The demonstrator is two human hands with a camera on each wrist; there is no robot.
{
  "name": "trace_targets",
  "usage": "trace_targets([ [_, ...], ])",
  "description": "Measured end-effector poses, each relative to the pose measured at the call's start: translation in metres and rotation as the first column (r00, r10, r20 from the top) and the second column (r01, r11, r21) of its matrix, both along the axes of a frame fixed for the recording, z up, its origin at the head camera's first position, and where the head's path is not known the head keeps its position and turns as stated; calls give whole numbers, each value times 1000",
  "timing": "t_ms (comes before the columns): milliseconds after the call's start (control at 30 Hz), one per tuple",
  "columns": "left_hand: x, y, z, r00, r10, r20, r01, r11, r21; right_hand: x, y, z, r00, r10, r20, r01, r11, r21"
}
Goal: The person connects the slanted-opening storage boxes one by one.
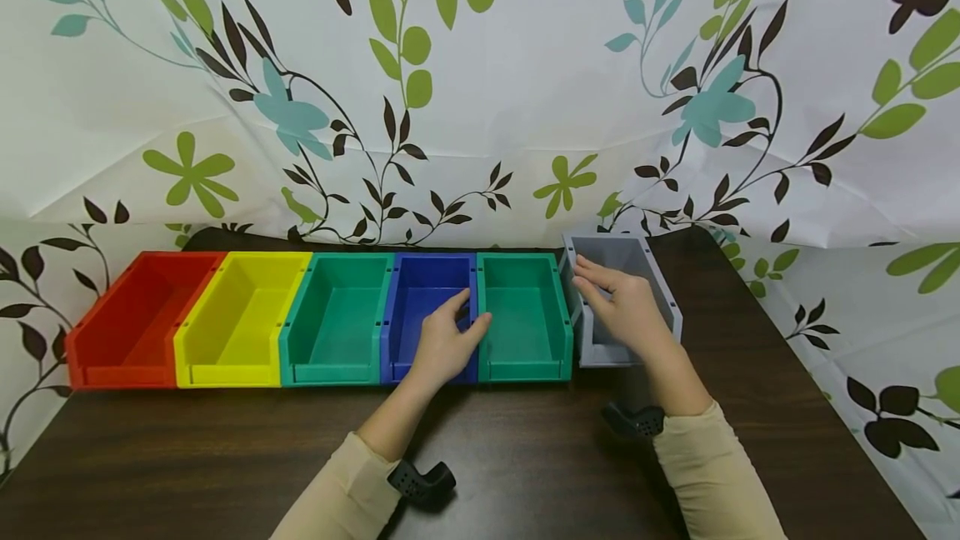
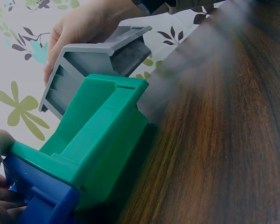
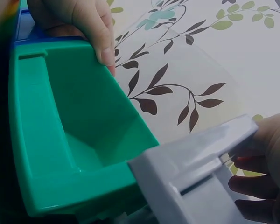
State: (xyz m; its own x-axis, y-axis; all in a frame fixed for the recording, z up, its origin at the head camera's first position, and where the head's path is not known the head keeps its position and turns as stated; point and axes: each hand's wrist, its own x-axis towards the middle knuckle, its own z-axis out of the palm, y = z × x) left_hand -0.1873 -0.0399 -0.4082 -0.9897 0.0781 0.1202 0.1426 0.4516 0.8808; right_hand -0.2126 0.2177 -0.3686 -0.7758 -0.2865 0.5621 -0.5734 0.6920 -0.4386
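My left hand [image 1: 444, 344] pinches the adjoining walls of the blue storage bin [image 1: 420, 283] and the right-hand green storage bin [image 1: 525, 327]. Its fingers reach into the blue bin, and the thumb lies on the green side. To the right, my right hand [image 1: 626, 307] grips the left wall of a grey storage bin [image 1: 615, 252]. In the left wrist view the grey bin [image 2: 84, 58] sits tilted beside the green bin [image 2: 116, 135]. A gap separates their front ends in the head view. No contents show in these bins.
Further left in the same row stand a red bin [image 1: 142, 315], a yellow bin [image 1: 243, 315] and another green bin [image 1: 337, 319]. All rest on a dark wooden table [image 1: 225, 457]. Behind it hangs a leaf-patterned cloth [image 1: 487, 90].
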Motion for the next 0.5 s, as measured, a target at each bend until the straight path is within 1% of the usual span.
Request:
trace_targets([
  [100, 0, 0, 0, 1000, -1, -2, 1, 1000, 3, 0, 0, -1, 1000, 2, 4, -2, 1000, 5],
  [333, -1, 0, -2, 1000, 3, 4, -3, 1000, -8, -1, -1, -4, 999, -5, 46, 4, 1000, 21],
  [500, -3, 0, -3, 1000, 5, 3, -5, 1000, -10, -1, -2, -4, 999, -6, 42, 6, 1000, 13],
])
